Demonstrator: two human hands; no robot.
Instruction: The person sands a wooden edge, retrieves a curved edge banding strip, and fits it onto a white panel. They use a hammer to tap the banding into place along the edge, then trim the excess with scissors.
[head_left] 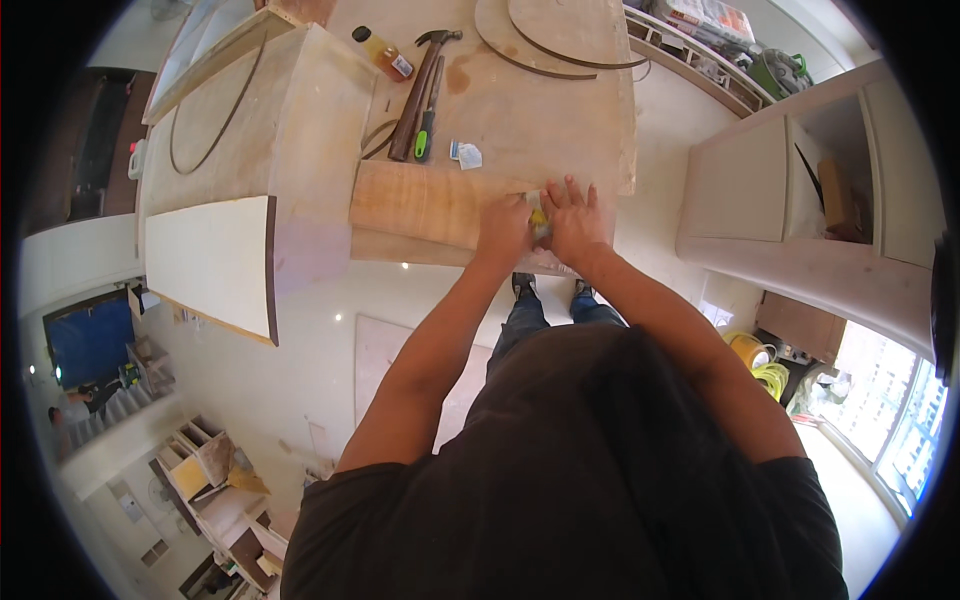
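Our left hand [505,225]: bare, fingers curled; we cannot tell whether it closes on anything. Our right hand [577,222]: bare, just beside the left, laid palm down with fingers extended and spread.

Between the two hands we see one small yellow object [540,221], blurred and partly hidden by the fingers. Beneath both hands, one flat, light-brown rectangular wooden board [430,203], reaching well out to the left of our left hand.

Ahead and to the left of our left hand we list: one small white-and-blue scrap [466,154], the nearest; one slim tool with a bright green and black grip [424,135]; one claw hammer with a brown handle and dark metal head [408,110], lying beside that tool; farther off, one amber bottle with a black cap [385,55]. Well ahead of both hands we note thin, dark curved strips [560,72].
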